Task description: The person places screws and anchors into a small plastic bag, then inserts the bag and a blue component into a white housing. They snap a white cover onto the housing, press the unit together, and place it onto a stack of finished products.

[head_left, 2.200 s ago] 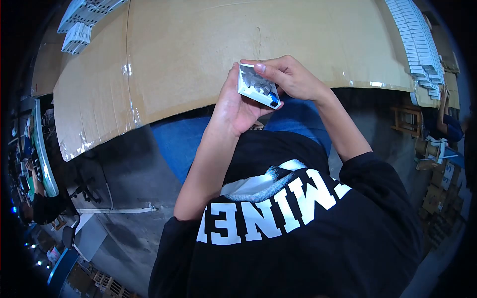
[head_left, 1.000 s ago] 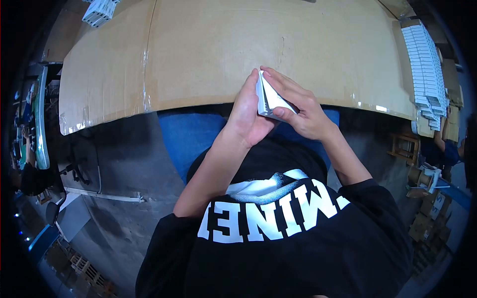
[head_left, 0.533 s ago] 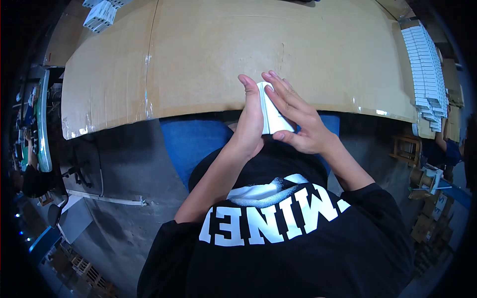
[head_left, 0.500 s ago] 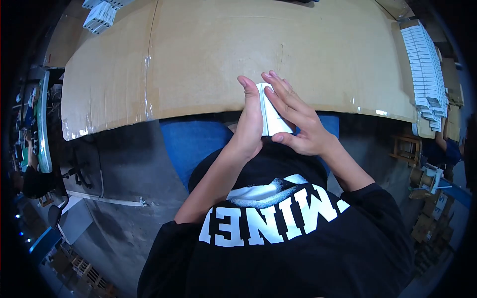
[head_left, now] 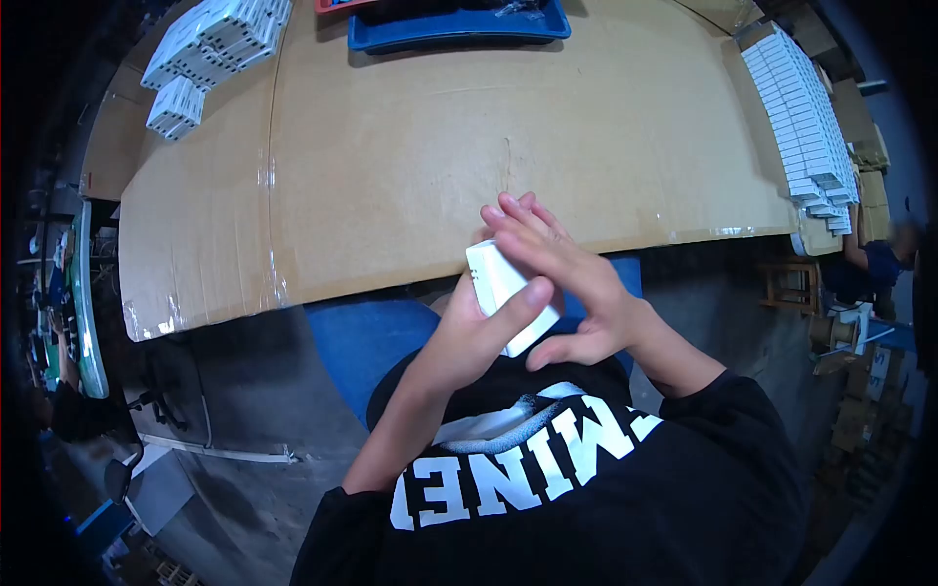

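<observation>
A small white plastic case (head_left: pixel 503 293) with small dark notches near one corner is held in front of my lap, just off the table's near edge. My left hand (head_left: pixel 464 337) is closed round its left side, the thumb laid across the case. Against its upper right side rest the fingers of my right hand (head_left: pixel 586 293), stretched out and pointing up and left. The right thumb is apart from those fingers, by the case's lower end. My hands hide part of the case.
The cardboard-covered table (head_left: pixel 391 186) spans the view ahead. Stacked white cases (head_left: pixel 220 44) stand at its far left, and a tall stack of white pieces (head_left: pixel 801 117) at the right. A blue tray (head_left: pixel 459 31) lies at the back. Other people (head_left: pixel 879 259) are at both sides.
The view has tilted up, bringing the blue tray and more of the left stack into sight. My left thumb has moved across the case, which was between my two palms before.
</observation>
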A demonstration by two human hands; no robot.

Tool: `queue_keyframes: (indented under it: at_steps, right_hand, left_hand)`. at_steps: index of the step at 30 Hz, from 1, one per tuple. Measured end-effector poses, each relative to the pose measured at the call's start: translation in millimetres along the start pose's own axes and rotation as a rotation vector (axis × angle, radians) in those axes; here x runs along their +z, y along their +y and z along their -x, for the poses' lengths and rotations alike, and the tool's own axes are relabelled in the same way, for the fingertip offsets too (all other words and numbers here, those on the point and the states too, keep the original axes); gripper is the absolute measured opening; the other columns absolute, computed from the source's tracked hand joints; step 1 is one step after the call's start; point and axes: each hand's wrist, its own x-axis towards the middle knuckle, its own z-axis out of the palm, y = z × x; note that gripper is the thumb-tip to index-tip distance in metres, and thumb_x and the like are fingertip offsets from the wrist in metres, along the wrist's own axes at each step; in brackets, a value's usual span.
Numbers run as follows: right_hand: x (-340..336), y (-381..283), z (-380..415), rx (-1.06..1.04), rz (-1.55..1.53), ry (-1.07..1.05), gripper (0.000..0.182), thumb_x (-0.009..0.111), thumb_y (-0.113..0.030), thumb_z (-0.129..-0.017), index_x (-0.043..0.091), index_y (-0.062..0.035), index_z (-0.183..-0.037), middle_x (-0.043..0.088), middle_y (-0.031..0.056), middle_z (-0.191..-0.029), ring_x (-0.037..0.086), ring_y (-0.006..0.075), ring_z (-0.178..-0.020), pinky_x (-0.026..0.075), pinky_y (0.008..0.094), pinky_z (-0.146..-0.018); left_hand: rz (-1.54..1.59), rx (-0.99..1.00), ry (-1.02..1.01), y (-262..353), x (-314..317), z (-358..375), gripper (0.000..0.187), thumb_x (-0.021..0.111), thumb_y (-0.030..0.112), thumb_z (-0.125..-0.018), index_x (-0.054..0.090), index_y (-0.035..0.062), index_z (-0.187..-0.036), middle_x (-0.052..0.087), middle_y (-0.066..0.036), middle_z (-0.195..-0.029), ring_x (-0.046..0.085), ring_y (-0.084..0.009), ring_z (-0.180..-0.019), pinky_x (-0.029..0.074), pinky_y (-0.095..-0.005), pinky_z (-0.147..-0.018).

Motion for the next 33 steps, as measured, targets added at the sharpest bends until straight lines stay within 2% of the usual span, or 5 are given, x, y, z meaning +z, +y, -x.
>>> queue_keyframes:
  at_steps: [4, 8, 20, 25, 33]
  right_hand:
    - [8, -3, -6, 0.211, -0.510, 0.556, 0.063, 0.067, -0.015, -0.099, 0.041, 0.0008, -0.154, 0.052, 0.0218, -0.150, 0.046, 0.0276, -0.144, 0.037, 0.0395, -0.118]
    - [2, 2, 9, 0.403, -0.603, 0.426, 0.037, 0.073, -0.012, -0.096, 0.067, 0.0022, -0.130, 0.073, 0.0104, -0.117, 0.068, 0.0154, -0.105, 0.055, 0.0297, -0.095]
    - [-7, -6, 9, 0.238, -0.462, 0.253, 0.034, 0.084, -0.004, -0.081, 0.073, 0.0039, -0.113, 0.077, 0.0159, -0.109, 0.074, 0.0223, -0.100, 0.059, 0.0317, -0.089]
    - [-3, -8, 3, 0.560, -0.557, 0.301, 0.041, 0.083, -0.007, -0.085, 0.069, 0.0021, -0.123, 0.075, 0.0119, -0.111, 0.072, 0.0186, -0.098, 0.058, 0.0333, -0.092]
    - [31, 17, 2, 0.386, -0.764, 0.561, 0.043, 0.079, 0.003, -0.083, 0.061, 0.0025, -0.122, 0.060, 0.0153, -0.137, 0.059, 0.0190, -0.124, 0.048, 0.0345, -0.107]
  left_hand:
    - [0.066, -0.127, 0.063, 10, -12, -5, 0.072, 0.068, 0.016, -0.100, 0.030, 0.0004, -0.159, 0.047, -0.012, -0.147, 0.050, -0.0181, -0.131, 0.044, -0.0338, -0.108]
    - [-0.083, -0.005, 0.077, 22, -21, -1, 0.062, 0.071, 0.012, -0.097, 0.044, -0.0025, -0.152, 0.059, -0.013, -0.138, 0.058, -0.0179, -0.124, 0.048, -0.0324, -0.104]
    - [-0.179, 0.140, 0.108, 9, -28, 16, 0.044, 0.083, 0.005, -0.086, 0.069, -0.0031, -0.127, 0.074, -0.012, -0.117, 0.068, -0.0156, -0.107, 0.053, -0.0287, -0.096]
    - [-0.058, 0.145, 0.218, -8, -31, 8, 0.041, 0.077, 0.012, -0.094, 0.065, -0.0029, -0.131, 0.070, -0.012, -0.125, 0.066, -0.0176, -0.113, 0.050, -0.0321, -0.102]
    - [0.202, 0.168, 0.307, -2, -31, -8, 0.070, 0.072, 0.016, -0.096, 0.037, 0.0055, -0.156, 0.051, -0.018, -0.149, 0.054, -0.0247, -0.132, 0.043, -0.0409, -0.114]
